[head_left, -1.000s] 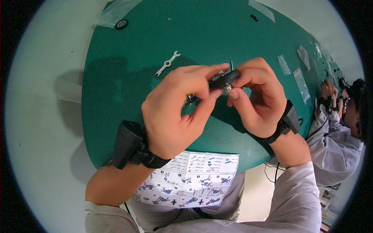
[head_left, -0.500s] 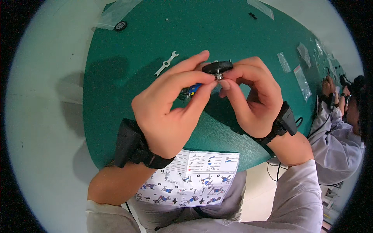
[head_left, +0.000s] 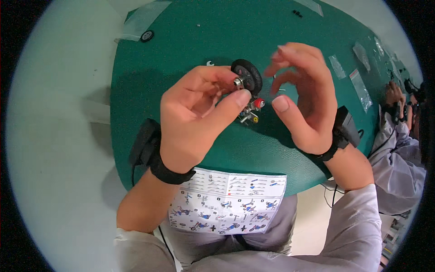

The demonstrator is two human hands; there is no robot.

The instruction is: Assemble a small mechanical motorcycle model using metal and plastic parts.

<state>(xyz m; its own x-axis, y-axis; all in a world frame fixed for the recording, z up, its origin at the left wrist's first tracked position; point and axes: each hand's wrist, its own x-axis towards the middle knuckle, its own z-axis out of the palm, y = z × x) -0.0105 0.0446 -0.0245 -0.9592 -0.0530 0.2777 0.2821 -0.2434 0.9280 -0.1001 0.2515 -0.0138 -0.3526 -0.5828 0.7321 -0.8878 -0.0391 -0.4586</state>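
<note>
My left hand [head_left: 192, 115] grips a small toy vehicle model between thumb and fingers. Its black-tyred wheel [head_left: 254, 78] is tilted up beside the fingertips, with a silver nut or hub at its centre. Below the thumb hang the model's metal parts, with a red piece [head_left: 259, 103] and a yellow one [head_left: 255, 119]; the rest is hidden by the hand. To the right, my right hand [head_left: 310, 99] is apart from the model, fingers spread and slightly blurred. A thin silver piece [head_left: 282, 89] shows between its thumb and fingers; whether it lies on the table I cannot tell.
A flat wrench [head_left: 210, 63] peeks out behind my left hand on the green table [head_left: 217, 31]. Another wheel [head_left: 147, 36] lies by a plastic bag [head_left: 142, 20]. An instruction sheet [head_left: 258, 204] rests on my lap. More bags [head_left: 361, 90] lie right, near another person's hands [head_left: 395, 93].
My right hand has let go of the model and moved away to the right, opening. My left hand has turned the model, so the wheel now stands tilted and the red and yellow parts show.
</note>
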